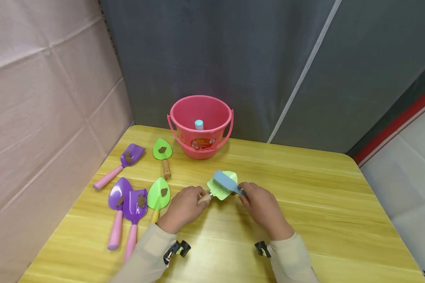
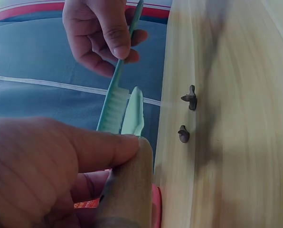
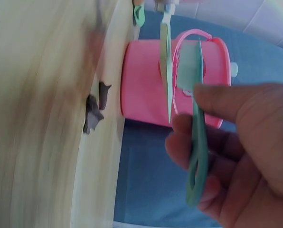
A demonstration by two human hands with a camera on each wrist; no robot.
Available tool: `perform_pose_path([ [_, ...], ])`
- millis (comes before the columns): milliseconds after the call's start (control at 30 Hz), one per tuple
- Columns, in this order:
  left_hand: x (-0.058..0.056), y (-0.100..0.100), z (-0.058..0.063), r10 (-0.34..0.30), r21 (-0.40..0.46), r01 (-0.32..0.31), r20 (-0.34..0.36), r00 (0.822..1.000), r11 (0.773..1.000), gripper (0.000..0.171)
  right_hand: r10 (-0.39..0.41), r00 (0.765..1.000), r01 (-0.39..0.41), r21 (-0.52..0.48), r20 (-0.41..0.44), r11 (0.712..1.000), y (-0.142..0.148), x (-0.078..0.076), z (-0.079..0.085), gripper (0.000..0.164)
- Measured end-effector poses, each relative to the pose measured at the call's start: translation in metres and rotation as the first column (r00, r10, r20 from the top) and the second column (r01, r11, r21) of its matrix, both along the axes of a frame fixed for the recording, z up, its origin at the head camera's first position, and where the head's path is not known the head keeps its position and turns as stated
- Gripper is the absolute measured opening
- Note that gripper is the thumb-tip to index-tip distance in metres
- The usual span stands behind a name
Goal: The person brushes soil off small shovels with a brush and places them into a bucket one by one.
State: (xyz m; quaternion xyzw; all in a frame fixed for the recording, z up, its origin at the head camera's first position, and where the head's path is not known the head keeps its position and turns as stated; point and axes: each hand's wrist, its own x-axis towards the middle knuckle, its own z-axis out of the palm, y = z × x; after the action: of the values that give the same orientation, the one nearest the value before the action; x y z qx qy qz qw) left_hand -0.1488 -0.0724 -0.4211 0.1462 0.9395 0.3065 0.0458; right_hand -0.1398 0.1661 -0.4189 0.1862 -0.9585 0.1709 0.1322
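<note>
My left hand (image 1: 184,206) grips the wooden handle (image 2: 127,190) of a small trowel, whose light green blade (image 1: 217,191) is held above the table. In my right hand (image 1: 263,206) is a blue-green brush (image 3: 198,142), pinched by its handle between thumb and fingers. Its pale bristles (image 2: 115,107) face the blade, very close to it; whether they touch I cannot tell. Below them, two dark brown lumps (image 3: 92,114) lie on the tabletop, seen in both wrist views.
A pink bucket (image 1: 184,137) with a pale blue-topped object (image 1: 198,124) inside stands at the back. To the left lie purple shovels (image 1: 132,153) with pink handles and green trowels (image 1: 159,196), brown patches on their blades. A dark curtain (image 1: 205,59) hangs behind the table (image 1: 322,204).
</note>
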Motion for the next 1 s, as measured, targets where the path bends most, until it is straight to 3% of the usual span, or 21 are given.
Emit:
perform_pose_path([
  [100,0.0,0.0,0.002,0.0,-0.003,0.0,-0.001,1.0,1.0,0.015,0.066,0.998,-0.066,0.023,0.016,0.998,-0.004,0.001,0.0,0.02],
  [167,0.0,0.0,0.003,0.001,-0.007,-0.001,0.001,1.0,1.0,0.015,0.069,0.997,-0.069,0.021,0.024,0.997,-0.005,0.001,0.0,0.02],
  [367,0.001,0.0,0.003,0.008,-0.006,-0.008,0.0,1.0,1.0,0.017,-0.035,0.999,0.035,-0.02,0.037,0.999,0.002,-0.003,-0.002,0.021],
  [667,0.004,-0.002,-0.002,0.012,0.001,-0.012,0.02,1.0,1.0,0.02,-0.196,0.978,0.2,-0.07,0.065,0.977,0.018,-0.008,-0.004,0.024],
  [833,0.002,-0.003,-0.001,0.024,-0.012,-0.023,0.043,0.999,1.0,0.022,-0.229,0.972,0.234,-0.097,0.058,0.967,0.023,-0.009,-0.003,0.022],
  [1000,0.0,-0.003,-0.003,0.029,-0.035,-0.028,0.017,0.999,0.999,0.019,-0.23,0.97,0.236,-0.102,0.074,0.966,0.025,-0.009,-0.004,0.022],
])
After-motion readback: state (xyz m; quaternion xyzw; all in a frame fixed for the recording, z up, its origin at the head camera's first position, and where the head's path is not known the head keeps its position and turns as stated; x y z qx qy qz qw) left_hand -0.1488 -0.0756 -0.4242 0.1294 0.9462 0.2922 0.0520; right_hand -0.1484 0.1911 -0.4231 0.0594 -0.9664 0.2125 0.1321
